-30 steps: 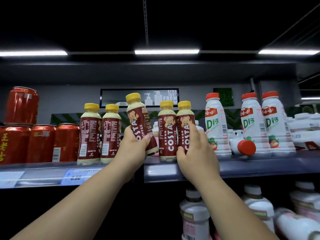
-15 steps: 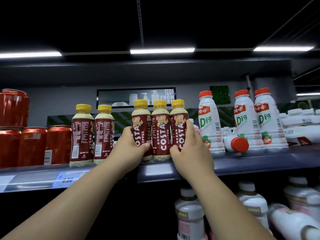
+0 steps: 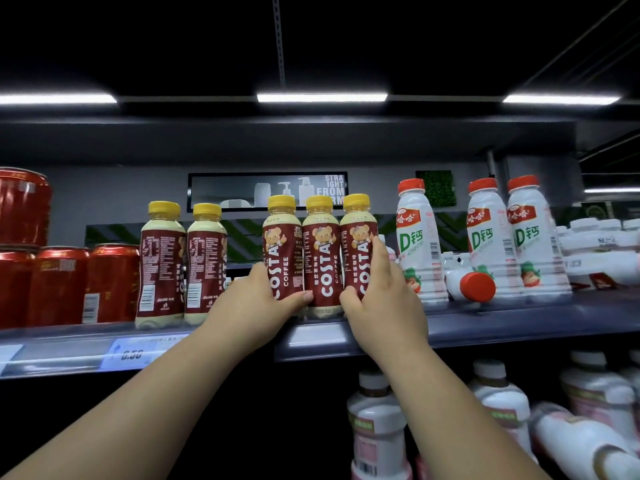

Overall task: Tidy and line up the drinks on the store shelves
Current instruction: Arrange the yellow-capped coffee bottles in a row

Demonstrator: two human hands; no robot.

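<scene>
Three yellow-capped Costa coffee bottles stand upright side by side on the upper shelf (image 3: 519, 323), labels facing me. My left hand (image 3: 256, 303) grips the left Costa bottle (image 3: 281, 251) low down, thumb across its front. My right hand (image 3: 377, 303) grips the right Costa bottle (image 3: 356, 251), fingers round its right side. The middle Costa bottle (image 3: 320, 258) stands between them, touching both. Two more Costa bottles (image 3: 161, 268) stand further left with their back labels turned outward.
Red cans (image 3: 59, 285) are stacked at the far left. White red-capped milk drink bottles (image 3: 419, 244) stand to the right, one red-capped bottle (image 3: 467, 285) lying on its side among them. More white bottles (image 3: 377, 427) fill the lower shelf, some toppled.
The left bottle, tilted a second ago, now stands upright against the middle one. Both hands have stayed on the outer bottles, pressing the three together.
</scene>
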